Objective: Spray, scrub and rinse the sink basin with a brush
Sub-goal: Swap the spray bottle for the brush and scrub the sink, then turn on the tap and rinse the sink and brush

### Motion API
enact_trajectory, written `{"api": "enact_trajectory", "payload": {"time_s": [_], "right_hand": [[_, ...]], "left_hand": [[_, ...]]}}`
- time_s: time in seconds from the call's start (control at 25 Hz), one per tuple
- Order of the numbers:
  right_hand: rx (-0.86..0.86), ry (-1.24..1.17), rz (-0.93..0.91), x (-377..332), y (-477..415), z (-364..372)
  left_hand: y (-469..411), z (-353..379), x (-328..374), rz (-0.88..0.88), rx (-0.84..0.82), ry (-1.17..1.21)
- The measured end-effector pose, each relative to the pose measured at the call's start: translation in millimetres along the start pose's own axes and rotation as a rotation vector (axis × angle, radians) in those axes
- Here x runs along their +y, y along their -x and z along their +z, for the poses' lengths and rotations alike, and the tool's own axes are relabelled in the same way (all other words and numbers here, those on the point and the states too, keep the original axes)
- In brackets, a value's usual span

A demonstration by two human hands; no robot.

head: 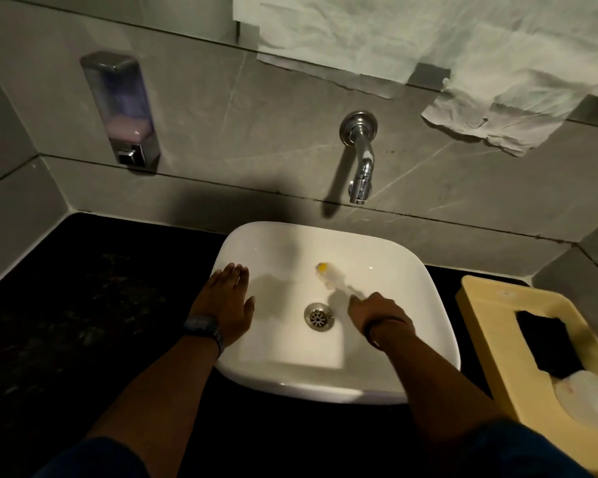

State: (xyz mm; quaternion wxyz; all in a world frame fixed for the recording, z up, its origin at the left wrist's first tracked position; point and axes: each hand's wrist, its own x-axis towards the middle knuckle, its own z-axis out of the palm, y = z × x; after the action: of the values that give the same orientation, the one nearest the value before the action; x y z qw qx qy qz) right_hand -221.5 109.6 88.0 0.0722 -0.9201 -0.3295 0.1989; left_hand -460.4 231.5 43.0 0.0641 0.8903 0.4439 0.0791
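A white square sink basin (387, 257) sits on a black counter, with a steel drain (318, 316) in its floor. My right hand (377, 313) is shut on the handle of a white brush (330, 276) with a yellow tip. The brush head presses on the basin floor just behind the drain and looks motion-blurred. My left hand (227, 294) lies flat with fingers apart on the basin's left rim, holding nothing. A chrome tap (361, 160) juts from the wall above the basin; no water shows.
A wall soap dispenser (120, 108) with pink liquid hangs at the left. A cream tray (491, 305) holding a dark sponge and a clear bottle stands right of the basin. Crumpled white paper (463, 81) hangs over the mirror ledge. The black counter (83, 305) spreads left.
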Motion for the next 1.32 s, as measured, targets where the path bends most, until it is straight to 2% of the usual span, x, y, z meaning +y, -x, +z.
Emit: {"api": "enact_trajectory", "payload": {"time_s": [0.12, 0.2, 0.28, 0.32, 0.44, 0.52, 0.64, 0.72, 0.8, 0.88, 0.96, 1.04, 1.08, 1.16, 1.24, 1.32], "right_hand": [[-0.027, -0.040, 0.136, 28.9, -5.6, -23.8], [-0.199, -0.026, 0.181, 34.9, 13.7, -35.9], [-0.355, 0.020, 0.133, 30.8, 31.3, -37.8], [-0.373, 0.011, 0.080, 26.2, 34.2, -34.0], [-0.338, -0.086, -0.144, -2.2, 33.5, -8.1], [-0.247, -0.040, -0.185, -16.8, 25.9, 9.9], [-0.046, 0.025, 0.014, 11.3, 6.7, 6.4], [-0.038, -0.019, 0.142, 50.4, -5.3, -23.1], [-0.168, -0.141, 0.242, 77.1, -7.0, -55.6], [-0.432, -0.141, 0.310, 80.6, 9.1, -71.2], [-0.615, -0.100, 0.253, 70.7, 30.7, -59.5], [-0.679, -0.085, 0.120, 46.1, 47.1, -37.3], [-0.684, -0.073, 0.048, 34.0, 51.5, -30.1], [-0.625, -0.151, -0.042, 19.8, 55.4, -33.1], [-0.473, -0.352, -0.038, 22.2, 54.5, -57.2], [-0.337, -0.539, 0.012, 34.0, 52.3, -90.5]], "left_hand": [[-1.5, 1.6, -1.0, 0.005, 0.011, -0.002], [-1.7, 2.8, -0.9, 0.003, 0.022, -0.005], [-0.9, 3.5, -0.7, -0.002, 0.025, -0.017], [-0.7, 3.7, -1.1, 0.000, 0.017, -0.027], [-0.9, 3.0, -0.7, -0.003, 0.005, -0.024], [-0.9, 1.7, -0.5, -0.012, -0.004, -0.021], [-0.6, 1.9, -0.7, -0.020, 0.006, -0.024], [-1.2, 3.3, -0.7, -0.014, 0.012, -0.033], [-2.2, 5.5, -1.1, -0.016, 0.014, -0.039], [-4.2, 4.9, -1.6, -0.021, -0.010, -0.065], [-3.7, 3.6, -0.9, -0.027, -0.049, -0.098], [0.2, 1.8, 1.1, -0.052, -0.107, -0.102], [-0.1, -2.0, 5.9, -0.080, -0.111, -0.053], [-10.2, -21.9, 24.4, -0.198, 0.005, 0.237], [-31.2, -58.0, 56.7, -0.282, 0.194, 0.576], [-58.6, -99.2, 92.7, -0.271, 0.302, 0.736]]}}
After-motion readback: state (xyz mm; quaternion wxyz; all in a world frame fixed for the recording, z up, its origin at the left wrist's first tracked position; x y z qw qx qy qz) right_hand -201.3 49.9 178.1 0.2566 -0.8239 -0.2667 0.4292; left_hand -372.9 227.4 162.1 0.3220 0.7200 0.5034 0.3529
